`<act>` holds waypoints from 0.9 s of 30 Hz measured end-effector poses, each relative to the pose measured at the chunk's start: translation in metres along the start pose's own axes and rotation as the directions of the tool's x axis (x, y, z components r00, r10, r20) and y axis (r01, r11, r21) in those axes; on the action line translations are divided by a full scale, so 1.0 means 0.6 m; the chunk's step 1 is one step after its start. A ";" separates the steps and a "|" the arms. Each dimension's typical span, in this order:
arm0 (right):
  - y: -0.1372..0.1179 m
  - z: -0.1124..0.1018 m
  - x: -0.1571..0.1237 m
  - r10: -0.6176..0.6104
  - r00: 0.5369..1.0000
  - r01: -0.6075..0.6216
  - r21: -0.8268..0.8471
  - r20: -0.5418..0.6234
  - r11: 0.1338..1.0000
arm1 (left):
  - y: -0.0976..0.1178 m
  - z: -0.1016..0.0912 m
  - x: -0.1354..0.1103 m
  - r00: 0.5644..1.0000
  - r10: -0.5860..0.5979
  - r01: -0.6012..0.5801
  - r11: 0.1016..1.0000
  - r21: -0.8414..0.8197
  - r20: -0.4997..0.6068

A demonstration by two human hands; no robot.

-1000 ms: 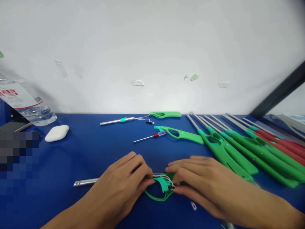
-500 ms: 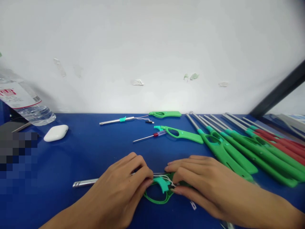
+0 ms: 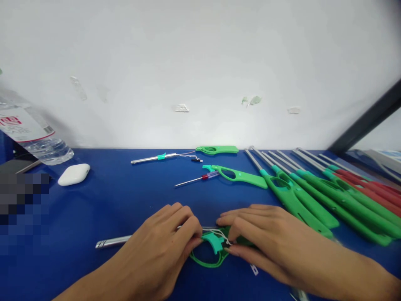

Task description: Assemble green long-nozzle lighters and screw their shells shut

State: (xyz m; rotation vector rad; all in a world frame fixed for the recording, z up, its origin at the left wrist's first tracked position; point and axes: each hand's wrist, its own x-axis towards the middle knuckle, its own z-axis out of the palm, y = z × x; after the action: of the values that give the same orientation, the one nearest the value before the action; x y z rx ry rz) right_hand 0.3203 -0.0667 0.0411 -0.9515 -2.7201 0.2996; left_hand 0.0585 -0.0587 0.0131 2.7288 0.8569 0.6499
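An opened green lighter (image 3: 205, 264) with a long metal tube (image 3: 112, 241) lies on the blue table below both hands. My left hand (image 3: 159, 246) is closed over the joint where the tube meets the handle, fingertips pinching there. My right hand (image 3: 266, 238) pinches at the inner parts of the handle, thumb and fingers close to a small black piece. Between the hands show a turquoise trigger (image 3: 213, 242) and thin white wires (image 3: 216, 230). The rest of the handle is mostly hidden beneath my right hand.
A screwdriver (image 3: 197, 180) and a green handle shell (image 3: 247, 177) lie beyond the hands. Farther back are a metal tube with wires (image 3: 153, 159) and another green shell (image 3: 224, 149). Several green lighters (image 3: 300, 205) fill the right. A white case (image 3: 74, 174) and water bottle (image 3: 34, 133) stand left.
My left hand has shifted very slightly at the joint, and the trigger has moved a touch. Both hands keep their hold; the other things stay where they were.
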 end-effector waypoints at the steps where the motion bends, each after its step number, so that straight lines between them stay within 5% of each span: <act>1: 0.001 0.001 -0.001 -0.002 1.000 0.002 0.001 0.002 1.000 | 0.000 0.001 -0.001 1.000 -0.001 0.001 1.000 0.003 0.007; 27: 0.013 -0.002 -0.004 -0.047 0.999 0.046 0.057 0.002 0.997 | 0.001 -0.009 -0.010 0.997 0.073 -0.072 0.997 0.032 -0.034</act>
State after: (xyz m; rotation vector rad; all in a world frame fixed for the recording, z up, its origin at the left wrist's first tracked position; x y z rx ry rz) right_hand 0.3268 -0.0621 0.0396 -0.8719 -2.7168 0.3679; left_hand 0.0521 -0.0625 0.0159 2.7957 0.7845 0.7061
